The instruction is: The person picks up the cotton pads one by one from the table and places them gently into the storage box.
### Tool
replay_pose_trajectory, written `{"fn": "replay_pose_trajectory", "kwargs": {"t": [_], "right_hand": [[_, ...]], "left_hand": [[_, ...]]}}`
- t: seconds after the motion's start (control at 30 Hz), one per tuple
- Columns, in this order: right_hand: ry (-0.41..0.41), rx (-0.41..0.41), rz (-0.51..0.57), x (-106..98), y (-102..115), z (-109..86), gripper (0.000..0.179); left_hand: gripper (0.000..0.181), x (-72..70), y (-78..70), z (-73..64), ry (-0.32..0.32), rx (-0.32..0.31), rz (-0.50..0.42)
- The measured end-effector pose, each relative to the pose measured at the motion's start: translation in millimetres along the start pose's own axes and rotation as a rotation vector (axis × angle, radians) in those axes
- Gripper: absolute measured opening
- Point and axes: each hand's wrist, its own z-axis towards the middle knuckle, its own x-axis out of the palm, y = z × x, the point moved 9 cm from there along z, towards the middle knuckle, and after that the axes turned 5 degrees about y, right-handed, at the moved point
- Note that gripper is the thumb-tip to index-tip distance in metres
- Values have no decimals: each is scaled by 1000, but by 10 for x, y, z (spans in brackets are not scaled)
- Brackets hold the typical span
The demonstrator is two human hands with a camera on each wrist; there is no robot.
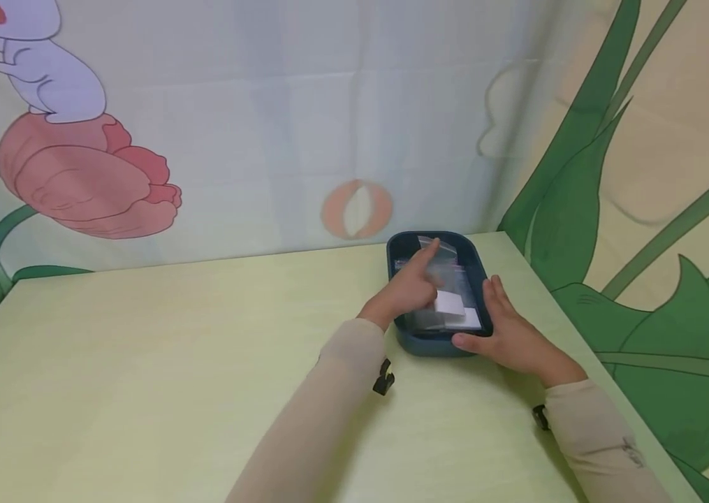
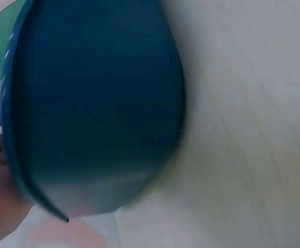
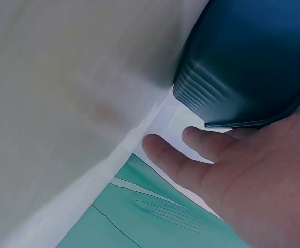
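Note:
A dark blue rectangular box without a lid stands at the table's far right. Inside lie clear zip bags with white pieces in them; how many is hard to tell. Over the box's left part is my left hand, its index finger pointing straight away from me; its other fingers are blurred or hidden. The left wrist view shows the outer wall of the box, with parts of the fingers behind the rim. My right hand rests against the box's near right corner, thumb at the near rim and fingers extended along the right side.
The box stands on a pale yellow-green table, near its back and right edges. Behind the table hangs a cloth with a printed rabbit and flowers; printed green leaves run along the right.

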Motion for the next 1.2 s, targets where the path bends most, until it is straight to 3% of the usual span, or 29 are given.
{"fn": "replay_pose_trajectory", "kwargs": {"t": [0.13,0.37,0.47,0.57,0.73,0.87,1.03,1.2], "right_hand": [[1,-1,10,3,5,-4,122],[-4,-12,-5,-5,20,-5,121],[-1,-10,-5,-9,13,-2,121],[-2,-14,-4,-18,22,-5,121],[-3,-31,2,-36,38,-8,120],[-5,-35,6,-48,45,-6,119],[-10,-33,-2,-46,38,-2,119],[-17,-28,-10,-41,37,-2,119]], "left_hand": [[98,138,-13,71,30,-7,55],[89,260,-17,146,26,32,476],[86,309,-15,125,35,31,578],[88,342,0,98,45,5,605],[93,358,13,91,46,-57,567],[94,363,-18,77,48,-98,610],[92,395,-47,34,70,-115,696],[91,406,-42,8,72,-117,705]]}}
